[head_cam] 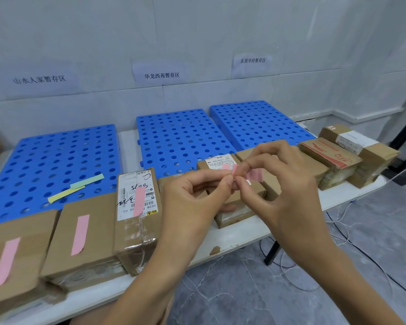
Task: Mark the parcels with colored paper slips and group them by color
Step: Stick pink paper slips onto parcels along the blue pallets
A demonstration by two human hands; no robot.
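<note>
The pink slip (252, 174) is pinched between both my hands, just above the row of parcels near the front of the worktop (244, 240). My left hand (192, 193) nips one end with thumb and forefinger, and my right hand (281, 181) curls its fingers (256, 164) on the other. To the left, three marked parcels (99, 226) each carry a pink strip (80, 234). Behind them, a green slip (87, 181) and a yellow slip (65, 194) lie on the left blue pallet (45, 160).
</note>
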